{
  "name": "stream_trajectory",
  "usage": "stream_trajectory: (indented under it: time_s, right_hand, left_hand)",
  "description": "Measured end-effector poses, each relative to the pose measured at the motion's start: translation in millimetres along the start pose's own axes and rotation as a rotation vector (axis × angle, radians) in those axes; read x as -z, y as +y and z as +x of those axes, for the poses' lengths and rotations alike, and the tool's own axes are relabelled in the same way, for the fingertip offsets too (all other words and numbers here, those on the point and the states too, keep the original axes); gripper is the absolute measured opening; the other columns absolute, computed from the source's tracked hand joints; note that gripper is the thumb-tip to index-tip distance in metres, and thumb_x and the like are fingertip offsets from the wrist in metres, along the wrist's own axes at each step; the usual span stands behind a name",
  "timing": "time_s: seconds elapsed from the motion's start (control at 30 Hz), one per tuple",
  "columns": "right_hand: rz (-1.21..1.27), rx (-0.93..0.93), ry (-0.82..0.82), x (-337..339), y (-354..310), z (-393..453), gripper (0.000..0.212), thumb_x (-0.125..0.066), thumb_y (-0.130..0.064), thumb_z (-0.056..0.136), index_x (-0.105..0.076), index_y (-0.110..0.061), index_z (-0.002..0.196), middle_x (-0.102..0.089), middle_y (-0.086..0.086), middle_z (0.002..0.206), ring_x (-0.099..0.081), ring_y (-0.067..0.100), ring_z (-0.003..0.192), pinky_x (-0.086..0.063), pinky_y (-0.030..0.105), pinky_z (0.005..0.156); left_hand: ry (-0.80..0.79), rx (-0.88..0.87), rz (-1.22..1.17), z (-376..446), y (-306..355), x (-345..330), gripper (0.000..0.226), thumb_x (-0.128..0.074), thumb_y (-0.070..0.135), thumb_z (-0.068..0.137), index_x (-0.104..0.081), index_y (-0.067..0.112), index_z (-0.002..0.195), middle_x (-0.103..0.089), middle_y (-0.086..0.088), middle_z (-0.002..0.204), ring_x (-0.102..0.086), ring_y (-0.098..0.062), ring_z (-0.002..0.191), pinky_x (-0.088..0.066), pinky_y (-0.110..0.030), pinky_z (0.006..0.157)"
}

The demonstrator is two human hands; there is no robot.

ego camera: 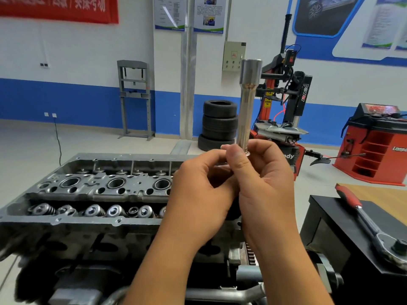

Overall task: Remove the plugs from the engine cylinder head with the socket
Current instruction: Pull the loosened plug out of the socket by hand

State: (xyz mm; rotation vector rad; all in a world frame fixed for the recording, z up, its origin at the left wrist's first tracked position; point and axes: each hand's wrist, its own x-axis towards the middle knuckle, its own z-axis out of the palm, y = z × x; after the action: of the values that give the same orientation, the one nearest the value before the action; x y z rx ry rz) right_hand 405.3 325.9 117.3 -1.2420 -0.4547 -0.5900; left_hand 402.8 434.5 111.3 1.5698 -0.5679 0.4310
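**Socket held upright above the cylinder head**

Around my hands I see a ratchet wrench [372, 227] with a red grip lying on the black surface [326, 219] at right, well apart from me. Behind stand a stack of tyres [218, 124], a red tyre changer [284, 102] and a grey shop press [134, 97] against the blue-banded wall. My forearms cover the right end of the cylinder head [92, 194], so its last bores and valve springs are hidden.

My left hand [198, 190] and right hand [264, 183] meet in front of me, above the head. The right hand's fingers [237, 159] curl round the lower end of the long spark plug socket [247, 102], thumb pressed to it, holding it upright with the wide end on top. The left hand's fingers are curled in toward the same lower end; I cannot tell what they pinch.

The socket's bottom end is buried between my hands. No plug is plainly visible in the open bores.
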Motion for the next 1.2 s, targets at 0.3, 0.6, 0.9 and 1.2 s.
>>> stream_trajectory:
  time_s: [0.3, 0.6, 0.9, 1.2]
  right_hand:
    - [0.017, -0.025, 0.002, 1, 2, 4, 0.018, -0.064, -0.037, 0.093, -0.077, -0.024, 0.092, -0.077, 0.006, 0.092, -0.074, 0.025, 0.09, -0.061, 0.04, 0.081]
    - [0.008, -0.038, 0.008, 3, 0, 3, 0.021, -0.068, -0.039, 0.093, -0.078, -0.02, 0.094, -0.077, 0.009, 0.094, -0.075, 0.028, 0.093, -0.062, 0.046, 0.082]
    - [0.004, -0.005, 0.021, -1, -2, 1, 0.03, -0.071, -0.045, 0.087, -0.068, -0.017, 0.095, -0.078, 0.01, 0.093, -0.077, 0.028, 0.086, -0.063, 0.049, 0.083]
    - [-0.038, 0.021, 0.022, -5, -2, 0, 0.021, -0.07, -0.039, 0.089, -0.063, -0.021, 0.099, -0.076, 0.014, 0.095, -0.074, 0.034, 0.082, -0.062, 0.049, 0.077]
  left_hand:
    - [-0.009, 0.009, 0.046, -2, 3, -2, 0.02, -0.065, 0.015, 0.103, -0.072, 0.033, 0.11, -0.079, 0.011, 0.097, -0.076, -0.008, 0.089, -0.061, -0.036, 0.08]
    - [-0.039, 0.005, 0.08, -2, 5, -2, 0.021, -0.056, 0.022, 0.107, -0.073, 0.032, 0.116, -0.079, 0.008, 0.101, -0.076, -0.015, 0.094, -0.062, -0.049, 0.086]
    - [0.061, 0.0, 0.104, -2, 5, -4, 0.013, -0.072, 0.02, 0.097, -0.073, 0.031, 0.103, -0.079, 0.012, 0.09, -0.076, -0.005, 0.085, -0.061, -0.028, 0.075]
    - [0.071, -0.026, 0.155, -4, 7, -9, 0.013, -0.067, 0.024, 0.101, -0.076, 0.032, 0.105, -0.079, 0.01, 0.089, -0.076, -0.012, 0.085, -0.063, -0.046, 0.077]
